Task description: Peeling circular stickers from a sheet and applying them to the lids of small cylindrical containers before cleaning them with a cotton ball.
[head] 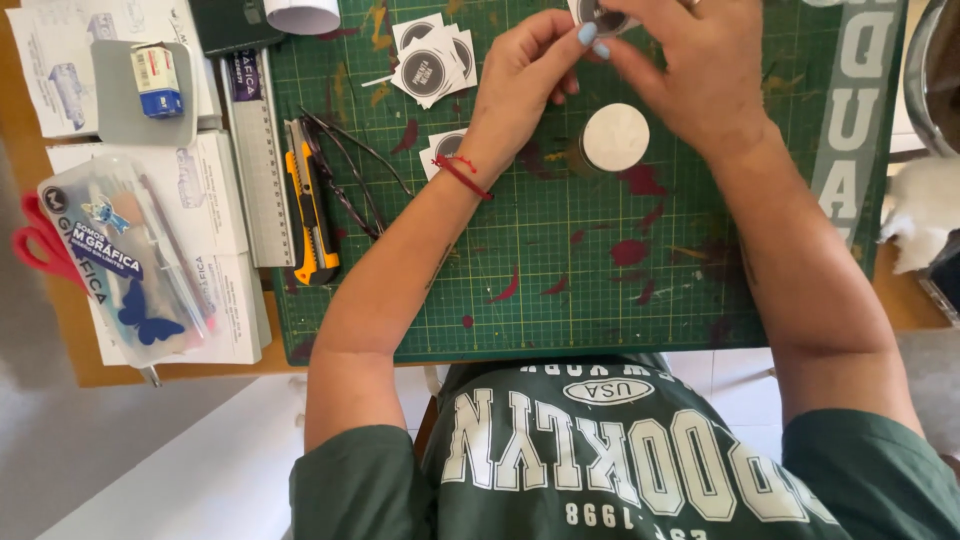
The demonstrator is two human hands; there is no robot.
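Both my hands meet at the top of the view over a green cutting mat (600,290). My left hand (525,75) and my right hand (680,70) pinch a small round dark sticker (600,17) between their fingertips. Just below them a small jar with a round white lid (614,138) stands on the mat. A loose pile of square sheets with round dark stickers (432,60) lies to the left of my left hand, and one more sticker sheet (447,145) peeks out beside my wrist.
A yellow utility knife (310,205), a pair of glasses (350,170) and a metal ruler (258,150) lie at the mat's left edge. Farther left are a clear pencil case (125,260), red scissors (40,250) and papers. White tissue (920,215) lies at right.
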